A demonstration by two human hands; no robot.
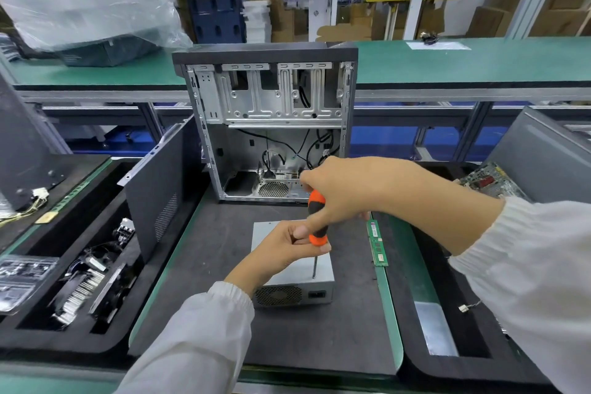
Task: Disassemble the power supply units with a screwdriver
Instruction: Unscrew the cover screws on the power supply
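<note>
A silver power supply unit [323, 272] lies flat on the dark mat in front of me, its fan grille and socket facing me. An orange-and-black screwdriver [317, 221] stands nearly upright over it, its tip on the unit's top near the front right corner. My right hand [348, 189] grips the top of the handle. My left hand [289, 249] pinches the handle's lower end above the unit. The hands hide much of the unit's top.
An open, stripped computer case [268, 125] stands behind the unit. A dark side panel [160, 189] leans at the left. Green memory sticks [377, 243] lie to the right. A tray with removed parts [86, 285] sits at left, a circuit board [489, 182] at right.
</note>
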